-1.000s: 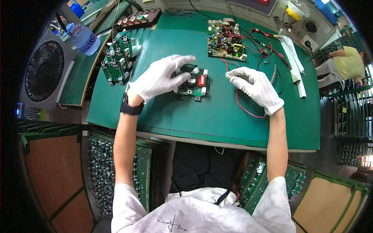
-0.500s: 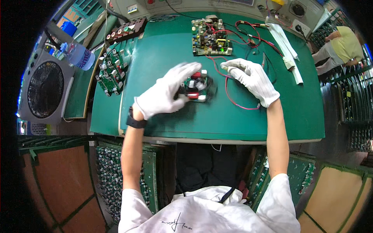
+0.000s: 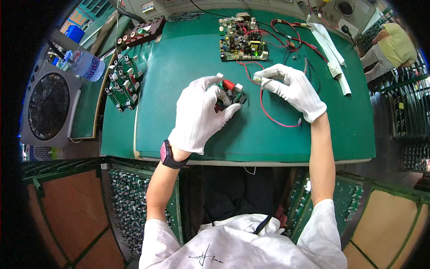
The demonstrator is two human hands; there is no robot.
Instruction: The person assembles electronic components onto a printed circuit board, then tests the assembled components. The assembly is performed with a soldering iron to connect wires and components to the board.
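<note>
A white striped glove covers my left hand [image 3: 197, 114], whose fingers curl around a small circuit board [image 3: 230, 85] with red and white parts on it. The palm and fingers hide much of that board. To its right, my gloved right hand [image 3: 293, 92] pinches a thin red wire [image 3: 263, 105] near one end, between thumb and forefinger. The wire's other end, with a small connector [image 3: 299, 121], lies on the green work surface [image 3: 179, 62]. Behind both hands sits a larger circuit board [image 3: 242, 42], packed with parts and showing a lit green light.
Several green boards [image 3: 123, 87] stand at the left, below a dark block with round sockets [image 3: 141, 33]. Red and black cables [image 3: 309, 45] and white strips [image 3: 329, 54] lie back right. A bottle [image 3: 87, 66] and fan [image 3: 49, 105] are far left. Another person [image 3: 394, 47] is at right.
My left hand has turned and closed around the small circuit board, tilting it. My right hand stays almost in place with the red wire.
</note>
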